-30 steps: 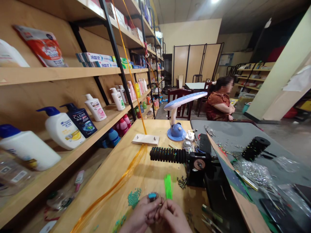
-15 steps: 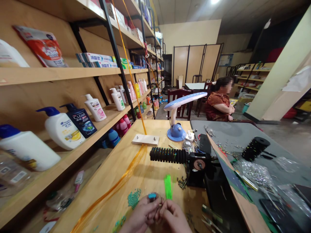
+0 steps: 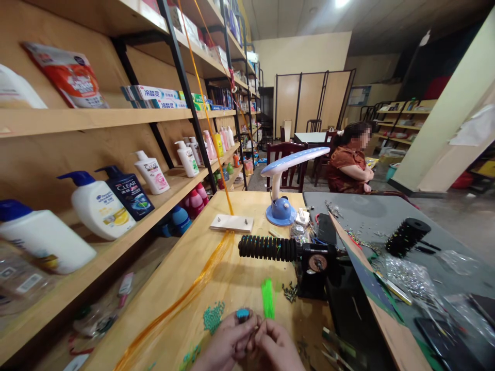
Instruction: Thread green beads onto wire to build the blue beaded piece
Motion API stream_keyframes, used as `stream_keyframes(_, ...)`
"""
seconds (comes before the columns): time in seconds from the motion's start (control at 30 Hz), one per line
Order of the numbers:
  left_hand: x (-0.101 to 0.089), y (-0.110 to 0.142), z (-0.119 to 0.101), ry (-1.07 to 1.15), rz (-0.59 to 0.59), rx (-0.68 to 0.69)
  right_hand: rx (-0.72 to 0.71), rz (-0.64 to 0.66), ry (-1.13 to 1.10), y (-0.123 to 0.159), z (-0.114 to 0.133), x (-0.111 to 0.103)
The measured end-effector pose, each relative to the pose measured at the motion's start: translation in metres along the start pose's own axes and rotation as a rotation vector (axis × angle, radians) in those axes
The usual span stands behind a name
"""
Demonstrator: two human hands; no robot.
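Note:
My left hand (image 3: 232, 337) and my right hand (image 3: 275, 341) meet at the bottom centre, low over the wooden table. Both are closed, with fingertips pinched together; whatever lies between them is too small or hidden to make out. A small bright blue piece with a dark edge (image 3: 242, 313) sits at the fingers of the left hand. Just left of that hand is a pile of small teal beads or bits (image 3: 213, 317). A bundle of bright green strands (image 3: 267, 298) lies right beyond the fingers. Small dark metallic pieces (image 3: 289, 291) are scattered beside it.
A black ribbed roller (image 3: 266, 248) on a black stand reaches across the table (image 3: 185, 319). Orange threads (image 3: 185, 296) run down through a white block (image 3: 232, 223). A blue lamp (image 3: 281, 211) stands behind. Shelves with bottles (image 3: 103, 206) line the left; a person (image 3: 350, 159) sits beyond.
Almost nothing differs. My hands stay pinched together in the same place, with only a slight shift of the fingers and the blue piece.

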State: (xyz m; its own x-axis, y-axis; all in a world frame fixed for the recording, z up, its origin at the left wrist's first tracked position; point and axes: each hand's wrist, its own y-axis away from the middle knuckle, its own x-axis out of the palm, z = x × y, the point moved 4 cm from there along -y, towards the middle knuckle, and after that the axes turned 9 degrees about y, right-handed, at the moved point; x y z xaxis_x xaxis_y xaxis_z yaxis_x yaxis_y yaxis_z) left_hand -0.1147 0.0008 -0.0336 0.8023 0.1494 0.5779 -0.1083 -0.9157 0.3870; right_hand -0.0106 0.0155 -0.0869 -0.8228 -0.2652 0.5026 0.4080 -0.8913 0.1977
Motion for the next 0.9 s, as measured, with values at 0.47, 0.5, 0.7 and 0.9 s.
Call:
stream_keyframes(0.47,0.0,-0.001,0.002,0.037,0.003,-0.032,-0.032,0.134,0.02,0.009,0.024,0.006)
stream_keyframes(0.5,0.0,-0.001,0.001,0.032,-0.001,-0.032,-0.034,0.133,0.012,0.009,0.023,0.005)
stream_keyframes(0.7,0.0,-0.001,0.001,0.006,0.013,-0.026,-0.035,0.128,0.011,0.01,0.024,0.007)
stream_keyframes(0.9,0.0,-0.002,0.002,0.016,0.041,-0.002,-0.029,0.113,-0.016,0.011,0.025,0.011)
